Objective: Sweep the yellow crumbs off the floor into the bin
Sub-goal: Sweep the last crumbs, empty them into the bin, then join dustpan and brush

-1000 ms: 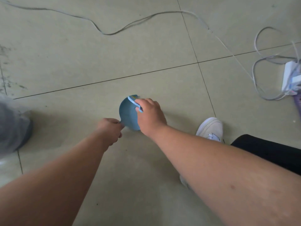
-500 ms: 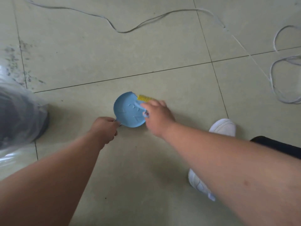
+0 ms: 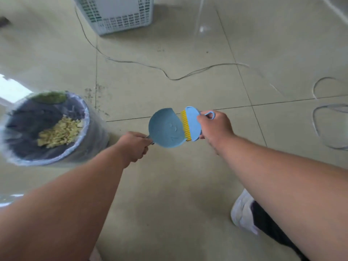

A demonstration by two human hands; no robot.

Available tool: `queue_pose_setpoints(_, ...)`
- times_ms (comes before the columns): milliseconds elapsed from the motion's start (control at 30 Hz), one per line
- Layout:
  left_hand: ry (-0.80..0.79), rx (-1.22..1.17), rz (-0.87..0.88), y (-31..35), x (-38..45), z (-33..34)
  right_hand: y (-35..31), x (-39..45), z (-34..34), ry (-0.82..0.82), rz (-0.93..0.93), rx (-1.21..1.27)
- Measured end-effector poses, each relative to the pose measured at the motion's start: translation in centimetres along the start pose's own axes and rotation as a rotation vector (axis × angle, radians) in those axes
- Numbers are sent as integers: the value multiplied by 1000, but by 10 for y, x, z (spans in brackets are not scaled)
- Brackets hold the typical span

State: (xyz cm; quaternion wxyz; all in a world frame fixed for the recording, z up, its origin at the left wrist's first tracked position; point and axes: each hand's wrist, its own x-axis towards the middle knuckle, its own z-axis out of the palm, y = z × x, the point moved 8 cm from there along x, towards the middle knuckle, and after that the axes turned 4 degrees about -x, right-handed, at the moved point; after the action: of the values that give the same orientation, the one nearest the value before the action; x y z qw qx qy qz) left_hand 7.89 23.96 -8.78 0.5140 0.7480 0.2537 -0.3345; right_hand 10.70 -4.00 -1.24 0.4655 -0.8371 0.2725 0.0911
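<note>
Currently the yellow crumbs (image 3: pixel 59 132) form a pale, flaky heap inside the lined bin (image 3: pixel 85 117) at the floor's left edge. Left hand (image 3: pixel 134 146) grip curls around the round blue dustpan (image 3: pixel 165 129) handle; right hand (image 3: pixel 214 127) grip clasps the blue, yellow-bristled brush (image 3: pixel 191 124).

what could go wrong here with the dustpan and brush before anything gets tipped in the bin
1. The left hand holds the blue dustpan by its short handle over bare floor, beside the bin rather than above it; tilting now could drop any contents on the tiles.
2. The brush in the right hand has its yellow bristles at the pan's edge; a flick could scatter crumbs.
3. A white cable lies across the floor ahead, a trip hazard.
</note>
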Motion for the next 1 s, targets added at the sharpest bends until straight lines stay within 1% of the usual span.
queue_pose_setpoints(100,22,25,75,36,-40,-58,-56,-29,-5,-27,-11,137)
queue_pose_setpoints(233,152,165,153,74,-90,-159,-136,-70,33,-159,-98,193)
queue_pose_setpoints(333,321,272,199,85,-124,-239,-195,-102,82,-276,-178,213)
queue_pose_setpoints(400,460,469,224,83,-141,-283,-226,-125,117,-338,-235,197)
queue_pose_setpoints(467,617,636,235,71,-158,-317,-243,-144,154,-385,-286,138)
queue_pose_setpoints(533,747,843,234,55,-175,-332,-247,-157,188,-418,-335,71)
queue_pose_setpoints(600,806,978,251,44,-184,-337,-243,-169,213,-445,-373,25)
queue_pose_setpoints(667,856,1012,263,42,-185,-346,-238,-174,225,-454,-391,13)
queue_pose_setpoints(733,891,949,266,42,-181,-354,-235,-174,222,-443,-398,23)
queue_pose_setpoints(800,863,771,248,40,-169,-355,-236,-170,206,-408,-395,46)
queue_pose_setpoints(867,781,517,220,40,-156,-348,-239,-162,179,-351,-387,76)
queue_pose_setpoints(933,668,295,215,49,-150,-327,-245,-153,147,-290,-425,111)
queue_pose_setpoints(1000,539,169,227,66,-147,-293,-254,-147,110,-196,-560,62)
